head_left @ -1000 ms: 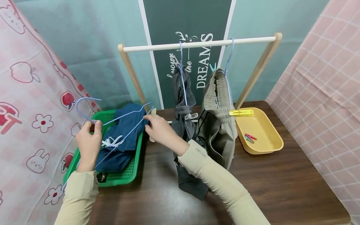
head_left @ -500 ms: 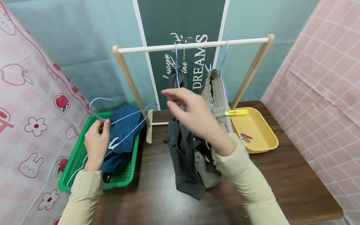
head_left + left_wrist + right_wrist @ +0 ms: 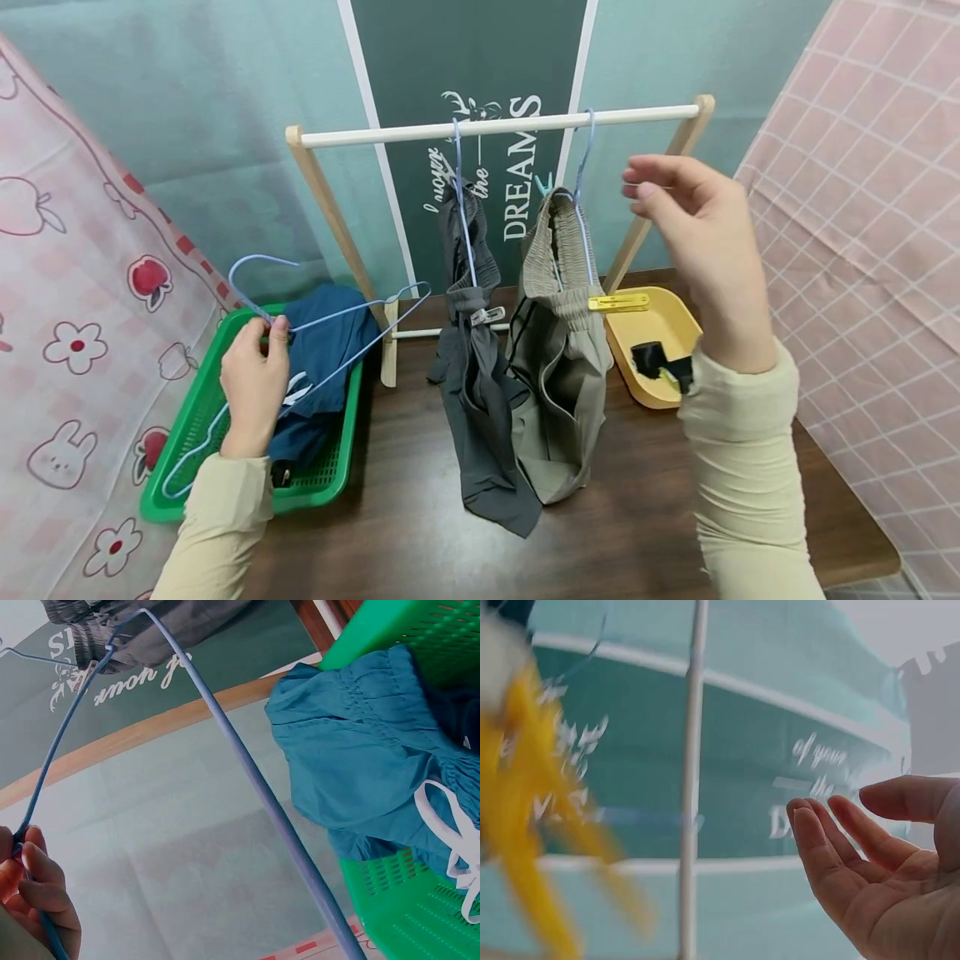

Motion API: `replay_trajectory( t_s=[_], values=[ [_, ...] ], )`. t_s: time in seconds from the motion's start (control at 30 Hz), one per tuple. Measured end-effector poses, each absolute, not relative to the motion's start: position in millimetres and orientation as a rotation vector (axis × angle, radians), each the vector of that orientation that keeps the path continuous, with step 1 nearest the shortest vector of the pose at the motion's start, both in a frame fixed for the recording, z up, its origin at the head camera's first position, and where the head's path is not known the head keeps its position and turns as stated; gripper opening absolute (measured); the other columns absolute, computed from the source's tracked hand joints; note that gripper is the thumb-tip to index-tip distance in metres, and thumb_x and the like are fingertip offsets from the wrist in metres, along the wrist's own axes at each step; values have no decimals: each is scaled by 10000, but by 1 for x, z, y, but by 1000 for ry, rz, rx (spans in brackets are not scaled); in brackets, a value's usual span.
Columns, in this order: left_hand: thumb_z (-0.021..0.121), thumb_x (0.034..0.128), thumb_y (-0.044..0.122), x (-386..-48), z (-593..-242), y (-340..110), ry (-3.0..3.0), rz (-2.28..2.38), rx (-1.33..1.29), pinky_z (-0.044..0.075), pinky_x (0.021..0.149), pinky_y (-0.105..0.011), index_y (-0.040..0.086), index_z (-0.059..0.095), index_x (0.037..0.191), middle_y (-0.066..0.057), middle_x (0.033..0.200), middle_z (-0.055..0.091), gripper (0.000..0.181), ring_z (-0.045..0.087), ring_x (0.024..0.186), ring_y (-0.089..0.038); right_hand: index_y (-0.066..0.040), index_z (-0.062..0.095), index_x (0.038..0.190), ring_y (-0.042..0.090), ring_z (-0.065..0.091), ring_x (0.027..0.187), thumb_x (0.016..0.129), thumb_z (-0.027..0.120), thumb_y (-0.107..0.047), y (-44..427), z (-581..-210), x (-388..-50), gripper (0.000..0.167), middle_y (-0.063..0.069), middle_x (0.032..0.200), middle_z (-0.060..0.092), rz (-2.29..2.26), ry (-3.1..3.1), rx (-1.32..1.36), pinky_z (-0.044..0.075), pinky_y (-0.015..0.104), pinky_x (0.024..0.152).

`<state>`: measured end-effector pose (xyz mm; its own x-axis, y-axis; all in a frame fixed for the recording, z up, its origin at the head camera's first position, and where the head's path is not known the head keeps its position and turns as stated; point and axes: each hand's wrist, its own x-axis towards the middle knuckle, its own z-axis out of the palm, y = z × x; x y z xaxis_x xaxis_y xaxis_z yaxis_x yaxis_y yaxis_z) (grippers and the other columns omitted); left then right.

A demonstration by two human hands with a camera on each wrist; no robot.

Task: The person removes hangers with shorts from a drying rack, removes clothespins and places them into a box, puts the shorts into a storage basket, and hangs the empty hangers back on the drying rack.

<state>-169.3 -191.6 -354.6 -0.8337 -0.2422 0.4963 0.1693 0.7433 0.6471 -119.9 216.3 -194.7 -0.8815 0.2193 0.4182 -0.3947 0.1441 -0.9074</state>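
Observation:
My left hand [image 3: 255,383] pinches a blue wire hanger [image 3: 375,333] at the base of its hook, above the green basket [image 3: 341,467]. Folded blue shorts [image 3: 322,325] with a white drawstring lie in that basket, below the hanger; the left wrist view shows their gathered waistband [image 3: 360,697]. Raised at the right, in front of the rack's right leg, my right hand [image 3: 708,237] holds nothing, its fingers relaxed and slightly bent. Close to it hang khaki pants [image 3: 562,375] with a yellow clothespin [image 3: 618,302] at the waist. The right wrist view blurs this clothespin [image 3: 525,802].
Dark grey pants [image 3: 480,400] with a clear clothespin [image 3: 487,316] hang left of the khaki pair on the rack's white bar [image 3: 525,125]. A yellow tray [image 3: 667,312] sits at the right on the brown table [image 3: 420,517]. Another blue hanger [image 3: 198,454] lies in the basket.
My right hand has let go of the hanger and swept right, past the hanging pants to the rack's right side. My left hand still holds the hanger. The head view has shifted slightly.

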Motion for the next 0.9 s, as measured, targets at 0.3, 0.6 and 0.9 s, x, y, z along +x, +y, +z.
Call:
replay_trajectory(
  t_s=[0.3, 0.6, 0.9],
  values=[
    [468, 1002, 350, -168, -351, -191, -2331, -952, 64, 285, 592, -269, -3, 552, 823, -154, 757, 527, 404, 291, 617, 155, -33, 608, 1200, 10, 600, 889, 941, 525, -87, 275, -216, -157, 277, -123, 918, 606, 1588, -2036, -292, 482, 91, 778],
    [488, 999, 311, -168, -349, -190, -2301, -976, 57, 254, 571, -220, 17, 569, 801, -118, 724, 518, 363, 299, 597, 131, -85, 301, 1468, 138, 361, 1375, 1015, 383, -321, 304, -253, -206, 517, 66, 1472, 385, 1379, -2275, -544, 307, 229, 1130],
    [462, 1003, 365, -166, -346, -190, -2233, -1031, 42, 206, 562, -238, 9, 491, 733, 136, 630, 319, 448, 257, 550, 30, -101, 148, 1524, 204, 249, 1459, 1019, 284, -370, 316, -266, -230, 588, 126, 1588, 209, 1470, -2400, -374, 235, 326, 1188]
  ],
)
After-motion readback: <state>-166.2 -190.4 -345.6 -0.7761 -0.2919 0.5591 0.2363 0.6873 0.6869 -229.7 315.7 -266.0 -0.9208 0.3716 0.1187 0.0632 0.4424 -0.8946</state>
